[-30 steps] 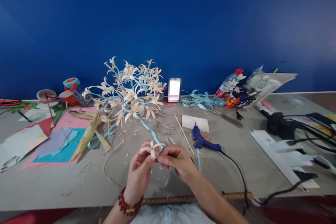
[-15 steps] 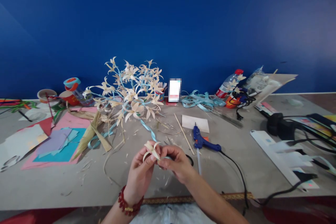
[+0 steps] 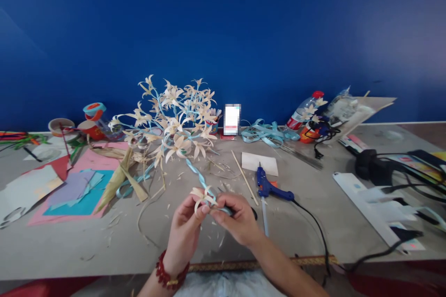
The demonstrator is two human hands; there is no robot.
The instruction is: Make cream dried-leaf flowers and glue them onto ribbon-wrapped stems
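Note:
A small cream flower (image 3: 202,198) sits between my two hands, near the front middle of the table. My left hand (image 3: 188,218), with a red bead bracelet at the wrist, pinches it from the left. Closed fingers of my right hand (image 3: 236,217) hold the light blue stem (image 3: 226,210) on the flower's right side. The fingertips of both hands nearly meet. Behind them stands a branching bunch of cream flowers (image 3: 179,146) with a blue-wrapped stalk (image 3: 197,172) that slants down toward my hands.
Right of my hands lie a blue glue gun (image 3: 266,186), a white card (image 3: 259,163) and a thin stick (image 3: 244,176). Farther right is a white power strip (image 3: 362,211). Coloured paper (image 3: 78,195) and dried husk (image 3: 116,178) lie left. Blue ribbon (image 3: 265,133) is at the back.
The flower has turned between my fingers, and more of the blue stem shows beside it. Both hands have shifted only slightly.

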